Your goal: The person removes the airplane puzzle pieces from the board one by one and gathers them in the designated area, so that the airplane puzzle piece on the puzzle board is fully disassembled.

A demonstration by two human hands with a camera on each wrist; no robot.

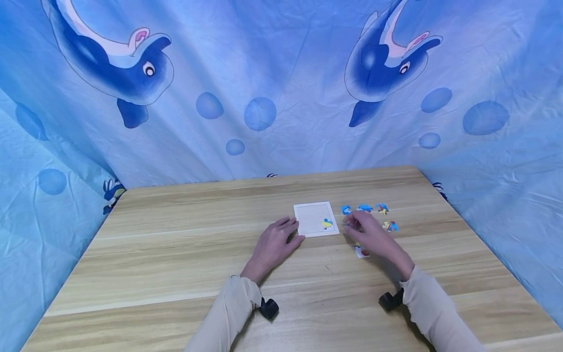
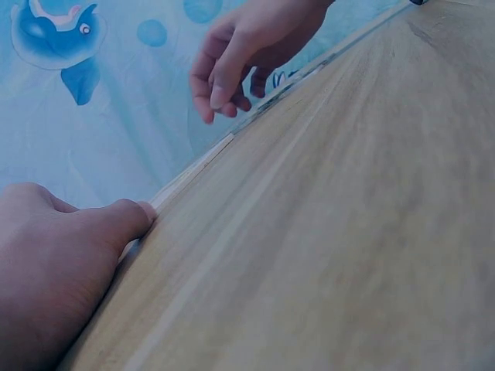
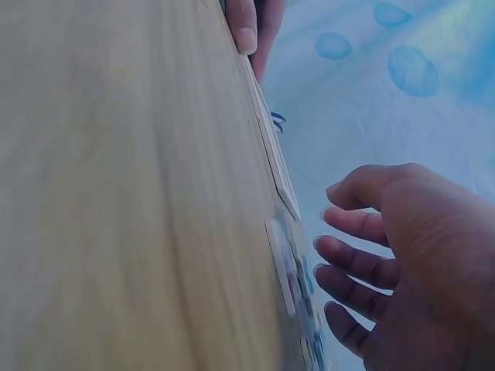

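Observation:
A white square puzzle tray (image 1: 316, 234) lies on the table. One yellow and blue jigsaw piece (image 1: 327, 224) sits inside, toward its lower right. My left hand (image 1: 274, 244) rests at the tray's near left corner, fingers along the left side and thumb (image 2: 128, 219) against the near edge. Right of the tray my right hand (image 1: 369, 233) hovers above loose puzzle pieces. Its fingers (image 3: 352, 255) are loosely bent, apart from the thumb, with nothing seen between them. The hand partly covers some pieces.
Loose pieces lie right of the tray: a blue one (image 1: 364, 208) at the back, a red, yellow and blue one (image 1: 390, 226) to the right, a white and red one (image 1: 361, 251) nearer. A blue dolphin-print curtain (image 1: 281, 146) surrounds the wooden table (image 1: 176, 244).

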